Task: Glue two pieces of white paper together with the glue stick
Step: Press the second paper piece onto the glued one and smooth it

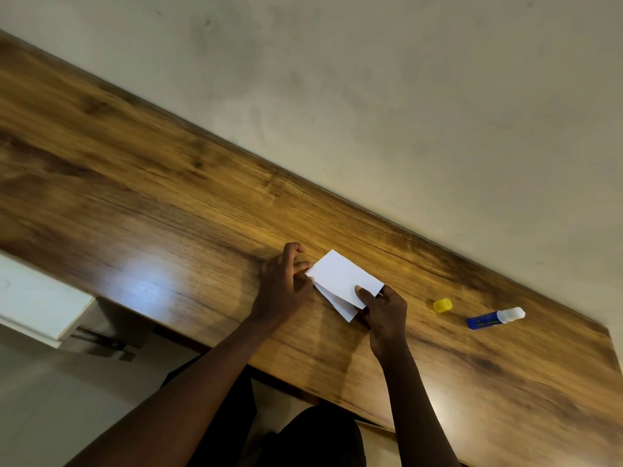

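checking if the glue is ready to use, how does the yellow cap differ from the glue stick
The yellow cap is short and stubby; the glue stick is much longer. The cap is plain yellow; the glue stick is blue with a white end. The cap sits nearer the right hand than the glue stick does. Both rest apart on the wooden table, untouched.

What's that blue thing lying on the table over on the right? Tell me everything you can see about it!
It is a blue plastic glue stick, a short round tube with print too blurry to read. Its yellow plastic cap is off and sits to its left, not touching it, so the white end shows, pointing right. It lies on its side on the brown wooden table. Only the table touches it.
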A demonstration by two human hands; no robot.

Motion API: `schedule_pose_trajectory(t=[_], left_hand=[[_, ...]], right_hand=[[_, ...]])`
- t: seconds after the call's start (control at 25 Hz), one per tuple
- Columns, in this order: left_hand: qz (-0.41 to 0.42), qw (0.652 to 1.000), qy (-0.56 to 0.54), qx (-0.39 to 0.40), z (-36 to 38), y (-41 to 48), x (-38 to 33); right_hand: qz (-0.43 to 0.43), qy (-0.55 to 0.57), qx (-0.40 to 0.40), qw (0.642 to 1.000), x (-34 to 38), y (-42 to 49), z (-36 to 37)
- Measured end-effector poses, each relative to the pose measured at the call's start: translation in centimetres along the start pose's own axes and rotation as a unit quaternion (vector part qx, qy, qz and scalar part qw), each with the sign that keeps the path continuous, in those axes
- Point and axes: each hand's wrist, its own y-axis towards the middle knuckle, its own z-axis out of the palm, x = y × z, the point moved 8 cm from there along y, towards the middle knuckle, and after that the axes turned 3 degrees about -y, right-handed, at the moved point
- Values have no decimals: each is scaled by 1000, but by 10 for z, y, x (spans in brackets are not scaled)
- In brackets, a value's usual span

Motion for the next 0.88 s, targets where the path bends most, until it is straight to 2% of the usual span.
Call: schedule_pose_trajectory(t=[0.32, 0.68, 0.88], left_hand=[[10, 998, 60, -5, 2, -2, 1], [68, 981, 182, -24, 7, -1, -13], [18, 964, 264, 17, 16, 12, -17]], right_hand=[[-14, -34, -19, 999, -3, 0, 0], [-58, -172, -79, 980, 8, 1, -1], [-76, -204, -103, 971, 14, 0, 1]])
